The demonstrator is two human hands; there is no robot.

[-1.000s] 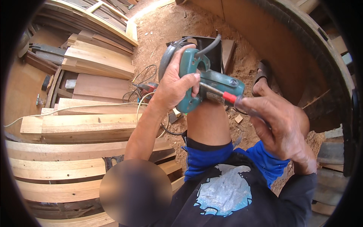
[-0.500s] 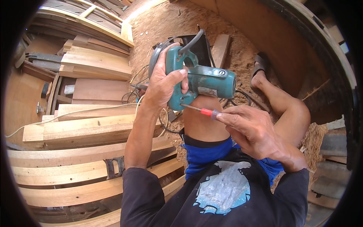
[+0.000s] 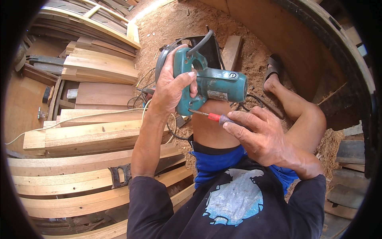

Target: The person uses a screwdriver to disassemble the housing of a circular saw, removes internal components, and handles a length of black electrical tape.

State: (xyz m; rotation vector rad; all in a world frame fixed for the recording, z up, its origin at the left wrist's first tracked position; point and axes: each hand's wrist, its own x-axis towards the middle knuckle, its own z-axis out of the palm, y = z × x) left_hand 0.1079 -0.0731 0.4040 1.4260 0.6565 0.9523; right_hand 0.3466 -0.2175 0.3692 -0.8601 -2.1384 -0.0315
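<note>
A teal circular saw [image 3: 221,84] with a dark guard and base rests against my raised knee. My left hand [image 3: 170,88] is wrapped round its rear handle, the thumb lying across the front. In my right hand [image 3: 262,137] is a screwdriver [image 3: 214,116] with a red and dark handle, held between thumb and fingers. Its shaft points left, and the tip meets the lower end of the saw's handle near a small screw hole. The back of the screwdriver handle is hidden by my fingers.
Stacked planks [image 3: 95,135] fill the left side, with a handsaw [image 3: 120,175] lying on them. A pale cord [image 3: 79,124] runs across the wood. Sawdust covers the ground [image 3: 167,24]. A large curved wooden panel [image 3: 278,36] stands at the right, beyond my sandalled foot [image 3: 272,77].
My right fingers have shifted and spread further along the screwdriver's handle, turning it slightly. The tip stays at the handle's lower end. The saw and my left hand have barely moved.
</note>
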